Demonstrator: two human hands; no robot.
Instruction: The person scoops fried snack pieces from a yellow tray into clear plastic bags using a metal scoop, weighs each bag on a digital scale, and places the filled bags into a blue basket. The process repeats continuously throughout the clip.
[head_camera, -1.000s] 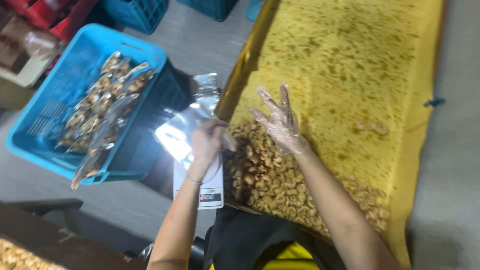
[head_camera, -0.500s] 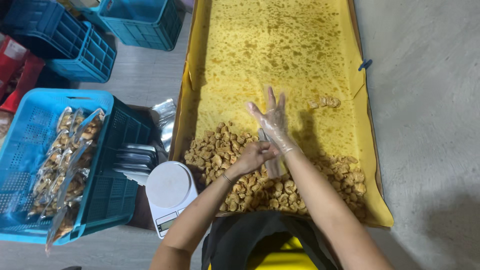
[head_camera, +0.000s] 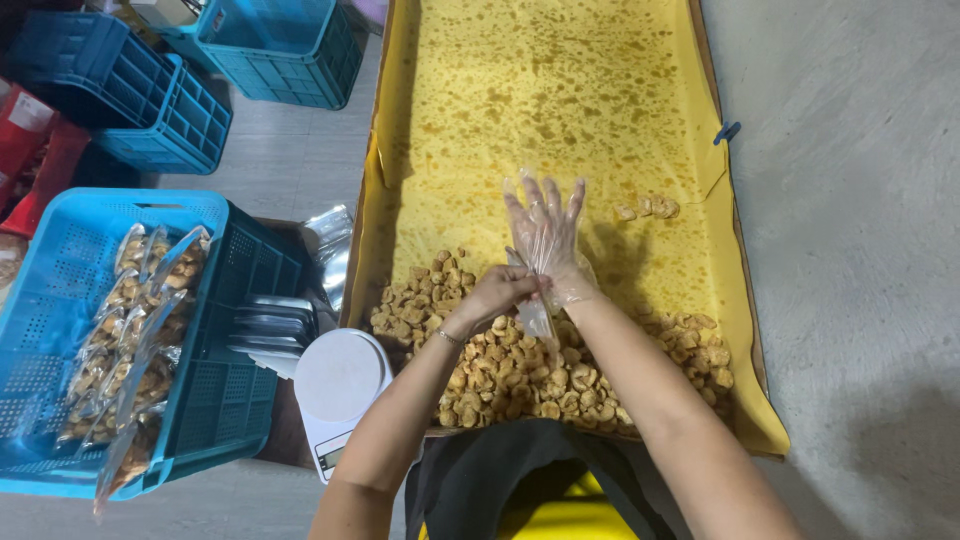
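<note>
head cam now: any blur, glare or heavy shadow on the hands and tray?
Head view: sharp overall, no motion blur on the right hand or left hand. Light is soft and even; a faint shadow falls right of the hands on the yellow tray liner. The clear glove shows slight sheen, and the foil bags glare mildly. Wide-angle bending shows at the crates.

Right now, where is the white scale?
In the head view the white scale sits low and left of centre, between the blue crate of filled bags and the yellow tray of snacks, just beside the left forearm.
</note>
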